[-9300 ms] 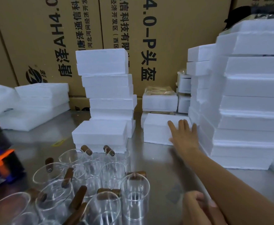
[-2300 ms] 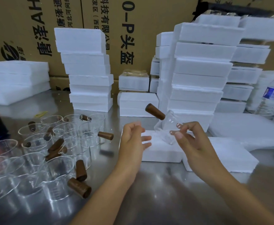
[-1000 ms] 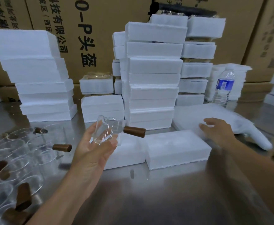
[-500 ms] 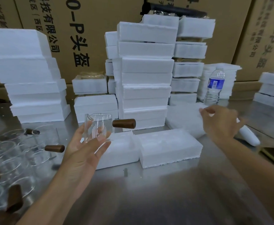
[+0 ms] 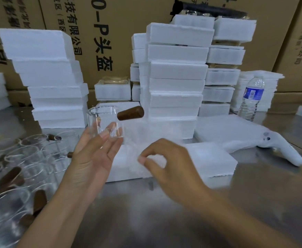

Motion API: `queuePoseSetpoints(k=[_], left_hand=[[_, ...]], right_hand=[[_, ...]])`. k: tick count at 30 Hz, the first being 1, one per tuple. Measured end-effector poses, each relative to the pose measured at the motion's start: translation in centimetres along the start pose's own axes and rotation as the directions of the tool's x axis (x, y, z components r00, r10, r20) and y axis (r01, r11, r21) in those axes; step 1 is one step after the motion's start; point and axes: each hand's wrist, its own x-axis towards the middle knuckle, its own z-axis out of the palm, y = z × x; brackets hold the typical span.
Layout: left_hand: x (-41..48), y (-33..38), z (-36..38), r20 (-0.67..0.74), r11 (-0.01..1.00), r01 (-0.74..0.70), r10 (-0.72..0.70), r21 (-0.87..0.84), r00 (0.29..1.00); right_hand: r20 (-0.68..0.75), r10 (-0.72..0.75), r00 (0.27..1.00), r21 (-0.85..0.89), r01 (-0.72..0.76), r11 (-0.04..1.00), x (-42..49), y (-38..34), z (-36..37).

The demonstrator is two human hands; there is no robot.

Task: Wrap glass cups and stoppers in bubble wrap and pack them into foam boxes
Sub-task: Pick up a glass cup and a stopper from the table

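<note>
My left hand (image 5: 91, 161) holds a clear glass cup (image 5: 103, 122) upright by its base, thumb on the glass; its brown wooden handle (image 5: 130, 113) sticks out to the right. My right hand (image 5: 173, 167) pinches a thin translucent sheet of bubble wrap (image 5: 137, 140) between thumb and forefinger, just right of and below the cup. Behind both hands a low white foam box (image 5: 213, 158) lies on the steel table (image 5: 182, 221). More glass cups with wooden handles (image 5: 21, 158) crowd the table at the left.
Tall stacks of foam boxes stand at the centre (image 5: 175, 86) and left (image 5: 53, 83), in front of cardboard cartons. A pile of white wrap sheets (image 5: 227, 129) lies at the right, with a water bottle (image 5: 252, 99) beyond it.
My right hand has come back from the sheet pile at the right to the centre, now pinching a sheet beside the cup. The left hand has raised the cup slightly.
</note>
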Motion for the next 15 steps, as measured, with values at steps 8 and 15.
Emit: queuePoseSetpoints(k=[8, 15], left_hand=[[0.0, 0.0, 0.0, -0.020, 0.996, -0.062, 0.063, 0.072, 0.998], [0.7, 0.4, -0.5, -0.064, 0.952, -0.155, 0.177, 0.265, 0.982]], right_hand=[[0.249, -0.009, 0.968, -0.071, 0.028, 0.997, -1.2, 0.4, 3.4], [-0.185, 0.210, 0.960, 0.401, -0.122, 0.908, -0.2, 2.8, 0.2]])
